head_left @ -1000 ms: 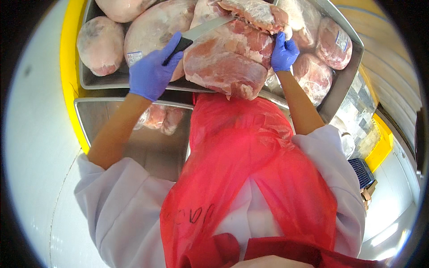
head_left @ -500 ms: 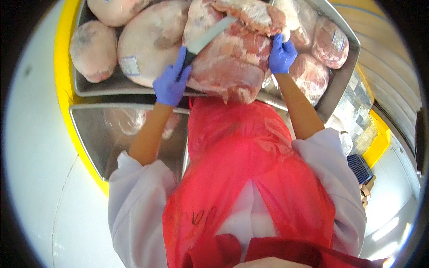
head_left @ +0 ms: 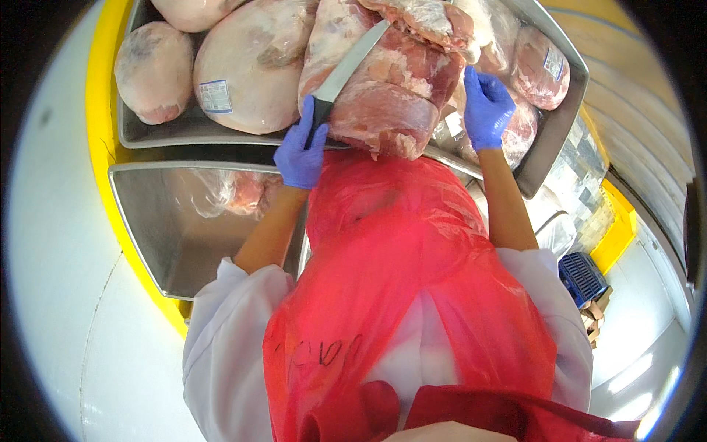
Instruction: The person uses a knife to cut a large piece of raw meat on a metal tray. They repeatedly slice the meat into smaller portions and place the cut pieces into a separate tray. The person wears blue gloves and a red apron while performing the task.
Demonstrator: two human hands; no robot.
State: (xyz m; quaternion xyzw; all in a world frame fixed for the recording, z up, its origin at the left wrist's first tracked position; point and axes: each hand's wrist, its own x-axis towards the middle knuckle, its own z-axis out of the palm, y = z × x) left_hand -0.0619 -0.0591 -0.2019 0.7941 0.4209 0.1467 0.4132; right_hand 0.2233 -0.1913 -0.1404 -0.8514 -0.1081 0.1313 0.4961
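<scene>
My blue-gloved left hand point(head_left: 302, 147) grips the black handle of a long knife point(head_left: 352, 60), whose blade lies over a large raw meat slab point(head_left: 390, 110) at the top centre. A ragged upper flap point(head_left: 427, 22) of meat runs along the slab's top. My blue-gloved right hand point(head_left: 486, 103) is just right of the slab, below the flap's pale end, fingers curled closed; what lies between them, if anything, is unclear. Large pale wrapped meat pieces point(head_left: 250, 74) and a smaller labelled red piece point(head_left: 539, 66) surround the slab in the metal tray point(head_left: 169, 141).
A second metal tray point(head_left: 177, 250) with plastic-covered meat point(head_left: 243, 191) stands below the first on the left, inside a yellow edge point(head_left: 99, 147). At the right are a blue crate point(head_left: 582, 276), cardboard pieces point(head_left: 595, 317) and a yellow ledge point(head_left: 615, 236). My red apron point(head_left: 398, 228) fills the lower middle.
My left hand has moved right and down with the knife, tilting the blade more steeply. My right hand has dropped down and right, away from the pale end of the flap.
</scene>
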